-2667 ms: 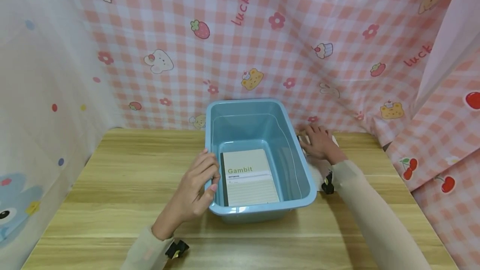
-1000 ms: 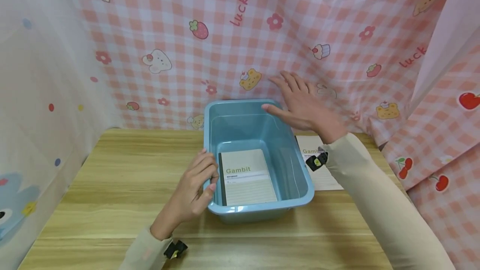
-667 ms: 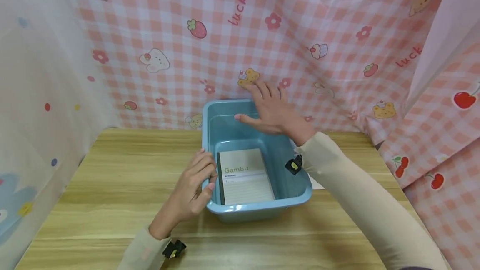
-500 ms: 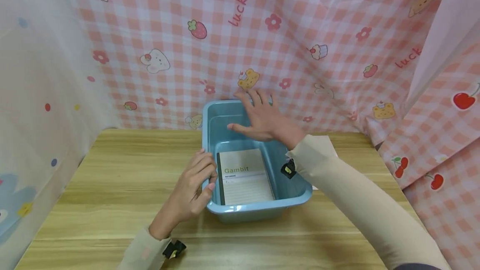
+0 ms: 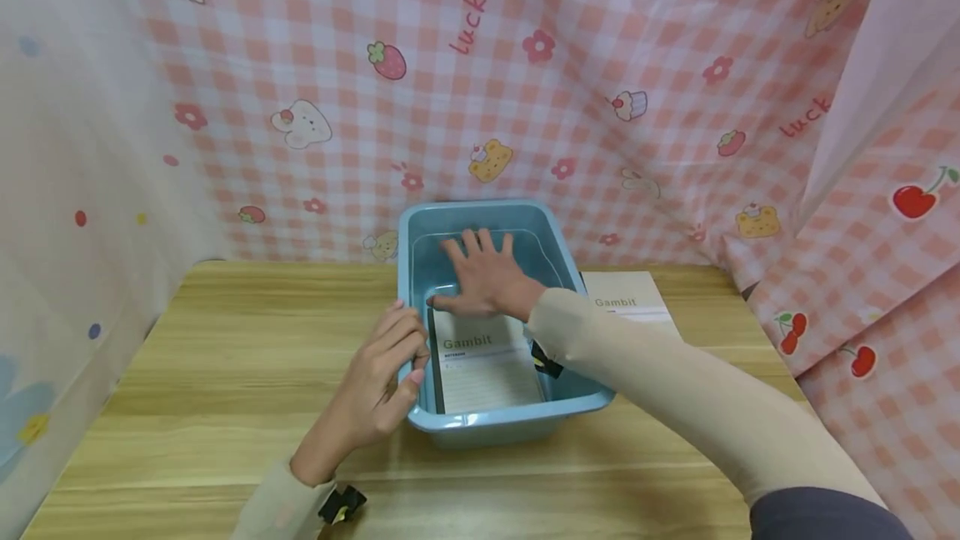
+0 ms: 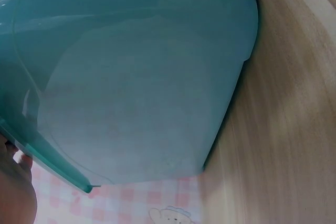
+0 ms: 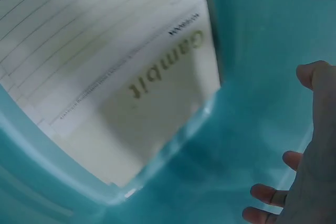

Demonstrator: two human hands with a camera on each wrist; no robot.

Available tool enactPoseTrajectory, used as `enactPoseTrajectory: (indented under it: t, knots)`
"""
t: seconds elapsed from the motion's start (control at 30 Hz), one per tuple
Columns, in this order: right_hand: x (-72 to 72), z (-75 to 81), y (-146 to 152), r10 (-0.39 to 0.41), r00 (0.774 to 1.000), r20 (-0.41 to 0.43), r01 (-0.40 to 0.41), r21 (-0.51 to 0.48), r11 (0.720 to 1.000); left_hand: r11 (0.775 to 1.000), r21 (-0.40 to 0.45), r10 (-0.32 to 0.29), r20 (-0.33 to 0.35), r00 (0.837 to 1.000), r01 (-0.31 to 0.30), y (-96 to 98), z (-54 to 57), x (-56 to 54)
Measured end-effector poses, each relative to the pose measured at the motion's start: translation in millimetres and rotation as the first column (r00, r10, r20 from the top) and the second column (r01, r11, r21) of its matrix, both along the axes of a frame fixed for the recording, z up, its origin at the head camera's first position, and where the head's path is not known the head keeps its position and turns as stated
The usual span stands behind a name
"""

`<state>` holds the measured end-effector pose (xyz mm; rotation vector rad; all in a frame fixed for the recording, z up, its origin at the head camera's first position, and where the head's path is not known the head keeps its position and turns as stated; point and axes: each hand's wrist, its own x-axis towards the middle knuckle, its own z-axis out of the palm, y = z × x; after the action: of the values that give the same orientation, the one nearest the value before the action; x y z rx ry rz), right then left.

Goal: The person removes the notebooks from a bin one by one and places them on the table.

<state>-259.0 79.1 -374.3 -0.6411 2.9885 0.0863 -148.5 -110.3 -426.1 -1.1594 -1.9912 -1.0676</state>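
Observation:
A blue plastic basin (image 5: pixel 517 417) stands on the table. On its bottom lies a notebook (image 5: pixel 491 386) with a dark spine and "Gambit" on its cover. My left hand (image 5: pixel 382 377) grips the basin's left rim with curled fingers; the left wrist view shows the basin's outer side wall (image 6: pixel 131 87) and part of that hand. Fingers spread wide, my right hand (image 5: pixel 487 275) reaches into the basin over the notebook's far edge and holds nothing. In the right wrist view, its fingertips (image 7: pixel 265 193) appear beside the notebook (image 7: pixel 115 66), over bare blue plastic.
A second "Gambit" notebook (image 5: pixel 626 283) lies on the table right of the basin, partly covered by the right sleeve (image 5: pixel 667 382). The wooden table (image 5: pixel 262 373) ends at a pink checked curtain (image 5: pixel 337 48) close behind the basin.
My right hand has left the second notebook, swung up and left across the basin's right side, and come down into the basin. The left hand has kept its place on the rim.

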Motion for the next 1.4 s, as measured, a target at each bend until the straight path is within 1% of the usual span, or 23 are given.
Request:
enactPoseTrajectory:
  t: [0.2,0.4,0.5,0.6,0.73,0.9,1.13,1.3,1.4]
  knots:
    - [-6.2,-25.0,-12.9,-0.022,0.996,0.082,0.019,0.046,0.999,1.0,-0.002,-0.002,-0.011,1.0,0.002,0.2,0.8,-0.1]
    - [-12.3,-52.5,-24.2,-0.055,0.991,0.12,0.043,0.1,0.994,1.0,-0.003,0.005,-0.006,1.0,-0.005,0.2,1.5,-0.1]
    - [-13.1,-63.0,-25.9,-0.076,0.985,0.157,0.061,0.099,0.993,1.0,-0.009,0.006,-0.004,1.0,-0.006,1.0,1.2,-0.2]
    - [-9.3,-69.6,-25.4,-0.085,0.975,0.203,0.065,0.102,0.993,1.0,-0.013,0.006,-0.006,1.0,-0.007,2.0,0.5,0.2]
    - [0.5,-71.7,-24.2,-0.083,0.971,0.224,0.058,0.114,0.992,1.0,-0.012,0.008,0.002,1.0,-0.008,3.1,0.4,1.1]
    - [8.6,-68.9,-25.7,-0.078,0.969,0.233,0.049,0.127,0.991,1.0,-0.001,0.008,-0.002,1.0,-0.008,3.7,0.8,1.5]
    - [11.6,-65.5,-28.2,-0.086,0.966,0.244,0.058,0.12,0.991,1.0,0.006,0.004,-0.009,1.0,-0.004,3.8,0.6,1.0]
    - [11.2,-63.1,-29.5,-0.098,0.971,0.22,0.076,0.103,0.992,1.0,0.009,0.004,-0.017,1.0,-0.004,4.8,-0.3,1.0]
    - [11.3,-61.9,-29.9,-0.102,0.974,0.201,0.081,0.112,0.99,1.0,0.005,0.008,-0.018,1.0,-0.008,5.3,-0.5,1.2]
